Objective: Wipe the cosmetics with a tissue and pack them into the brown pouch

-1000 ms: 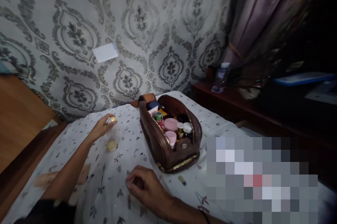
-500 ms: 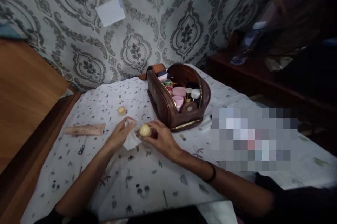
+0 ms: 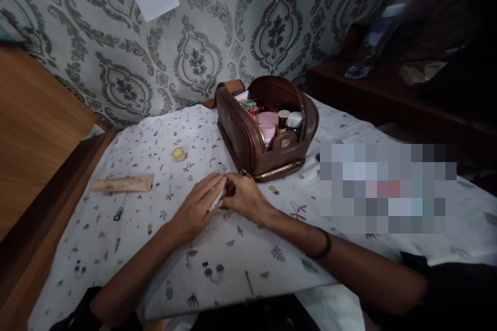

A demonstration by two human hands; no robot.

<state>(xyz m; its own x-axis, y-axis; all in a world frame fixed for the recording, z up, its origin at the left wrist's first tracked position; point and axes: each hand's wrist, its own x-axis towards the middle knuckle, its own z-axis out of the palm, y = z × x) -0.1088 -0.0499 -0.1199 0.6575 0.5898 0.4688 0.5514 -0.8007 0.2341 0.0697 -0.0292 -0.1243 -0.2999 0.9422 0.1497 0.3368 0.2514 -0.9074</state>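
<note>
In the head view my left hand (image 3: 199, 205) is closed over a crumpled white tissue (image 3: 216, 200), of which only a strip shows. My right hand (image 3: 248, 199) meets it fingertip to fingertip, curled around the small round yellow-topped container, now hidden between the hands and the tissue. Another small yellow round piece (image 3: 179, 154) lies on the patterned sheet, beyond my left hand. Just behind my right hand stands a brown leather cosmetics bag (image 3: 241, 137), unzipped, with pink jars (image 3: 267, 133) and small bottles inside.
A beige squeeze tube (image 3: 123, 184) lies on the sheet at left, beside a wooden panel (image 3: 42, 113). To the right is a pixelated patch (image 3: 388, 188). A clear plastic bottle (image 3: 370, 41) stands on a dark red surface at the back right. A papered wall (image 3: 202, 15) closes off the back.
My left hand has moved right with the tissue and now covers the yellow-topped container in my right hand. The view has tilted slightly downward.
</note>
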